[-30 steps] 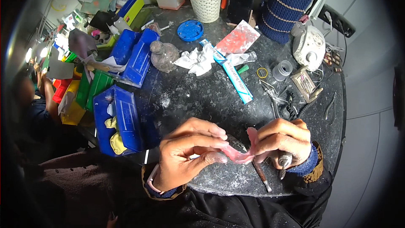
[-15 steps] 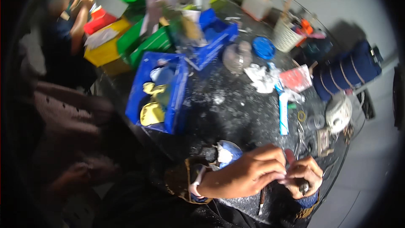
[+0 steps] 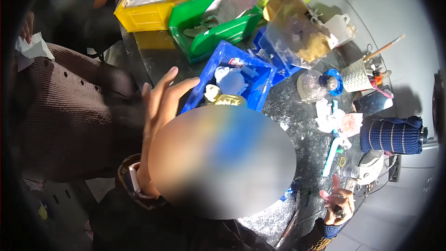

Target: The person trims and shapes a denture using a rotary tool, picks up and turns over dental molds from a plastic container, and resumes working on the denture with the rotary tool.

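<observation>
My left hand (image 3: pixel 160 107) is raised flat with its fingers stretched apart and holds nothing; it hovers at the near left corner of a blue bin (image 3: pixel 253 81) that holds pale cast pieces (image 3: pixel 218 94). A band sits on its wrist (image 3: pixel 134 181). My right hand (image 3: pixel 337 201) is low on the right over the dark, dusty table (image 3: pixel 311 144), one finger up, the others curled around a small dark thing (image 3: pixel 339 213). A blurred oval hides the space between my hands.
A green bin (image 3: pixel 209 35) and a yellow bin (image 3: pixel 148 15) stand behind the blue one. To the right are a white basket of brushes (image 3: pixel 355 76), a pink packet (image 3: pixel 350 123), a white tube (image 3: pixel 332 155) and a dark blue striped roll (image 3: pixel 390 135). A person in a brown checked garment (image 3: pixel 55 111) is close on the left.
My hands have come apart: the left has lifted and spread open toward the blue bin, the right stays low on the table. The view has swung left.
</observation>
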### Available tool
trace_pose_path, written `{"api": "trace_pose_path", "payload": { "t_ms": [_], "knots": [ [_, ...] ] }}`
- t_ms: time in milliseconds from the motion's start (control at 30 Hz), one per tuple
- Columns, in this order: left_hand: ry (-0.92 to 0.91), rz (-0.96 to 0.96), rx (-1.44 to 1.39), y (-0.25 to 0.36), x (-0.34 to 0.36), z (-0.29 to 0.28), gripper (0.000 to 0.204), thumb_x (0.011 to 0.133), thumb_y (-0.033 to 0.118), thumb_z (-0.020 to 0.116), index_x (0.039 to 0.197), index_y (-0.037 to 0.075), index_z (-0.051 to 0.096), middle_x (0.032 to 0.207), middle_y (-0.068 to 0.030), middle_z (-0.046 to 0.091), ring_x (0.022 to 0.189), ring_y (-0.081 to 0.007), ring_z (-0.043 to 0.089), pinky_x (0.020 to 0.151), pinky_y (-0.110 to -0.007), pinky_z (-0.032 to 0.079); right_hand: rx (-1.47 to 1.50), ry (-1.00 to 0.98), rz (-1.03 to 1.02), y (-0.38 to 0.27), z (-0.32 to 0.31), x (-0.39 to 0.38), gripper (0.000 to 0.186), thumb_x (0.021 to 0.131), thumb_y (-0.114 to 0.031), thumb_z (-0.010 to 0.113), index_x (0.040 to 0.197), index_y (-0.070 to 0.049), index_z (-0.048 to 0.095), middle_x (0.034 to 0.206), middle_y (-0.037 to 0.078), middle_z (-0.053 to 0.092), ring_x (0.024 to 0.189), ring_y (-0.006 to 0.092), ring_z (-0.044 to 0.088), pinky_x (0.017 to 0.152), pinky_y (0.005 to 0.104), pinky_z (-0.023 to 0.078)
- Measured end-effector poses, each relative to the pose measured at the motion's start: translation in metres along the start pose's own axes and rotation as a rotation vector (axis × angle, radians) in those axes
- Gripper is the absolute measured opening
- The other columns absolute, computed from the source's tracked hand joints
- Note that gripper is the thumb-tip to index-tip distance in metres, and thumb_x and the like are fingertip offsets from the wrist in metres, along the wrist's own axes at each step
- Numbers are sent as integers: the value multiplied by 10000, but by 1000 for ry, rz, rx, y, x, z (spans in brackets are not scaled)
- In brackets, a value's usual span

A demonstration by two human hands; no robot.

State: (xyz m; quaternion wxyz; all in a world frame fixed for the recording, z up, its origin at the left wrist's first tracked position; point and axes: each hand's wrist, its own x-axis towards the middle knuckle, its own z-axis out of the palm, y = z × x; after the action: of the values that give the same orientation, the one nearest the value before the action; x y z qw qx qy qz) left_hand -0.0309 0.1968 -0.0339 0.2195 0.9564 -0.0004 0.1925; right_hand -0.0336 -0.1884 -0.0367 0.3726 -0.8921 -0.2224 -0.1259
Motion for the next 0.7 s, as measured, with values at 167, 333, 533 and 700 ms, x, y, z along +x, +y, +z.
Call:
{"api": "trace_pose_path", "payload": {
  "t_ms": [167,333,533,700],
  "knots": [
    [-68,-66,66,-9,-14,21,328,642,148,763,947,129,645,1396,-111,371,1351,-367,224,1007,-705,100,61,0,2,8,7,0,110,637,46,684,728,-9,656,785,118,519,744,188,547,905,624,457],
    [249,247,-272,-32,-27,26,408,598,106,762,993,141,670,1206,-97,593,1265,-360,406,1040,-554,257,-4,-26,-1,5,7,9,122,708,-136,747,779,-53,692,814,103,535,785,182,571,913,611,460],
    [438,477,-632,-31,-21,33,408,714,132,768,1085,53,616,1068,-193,642,895,-260,675,793,-382,544,14,-57,-10,4,6,8,86,726,53,662,770,15,598,813,123,505,782,209,536,949,636,400],
    [477,528,-670,-31,-20,36,421,704,127,771,1089,53,615,1067,-192,641,918,-257,670,817,-390,542,-12,-77,10,5,5,4,96,724,69,652,767,25,578,831,127,504,806,216,545,965,632,386]
  ]
}}
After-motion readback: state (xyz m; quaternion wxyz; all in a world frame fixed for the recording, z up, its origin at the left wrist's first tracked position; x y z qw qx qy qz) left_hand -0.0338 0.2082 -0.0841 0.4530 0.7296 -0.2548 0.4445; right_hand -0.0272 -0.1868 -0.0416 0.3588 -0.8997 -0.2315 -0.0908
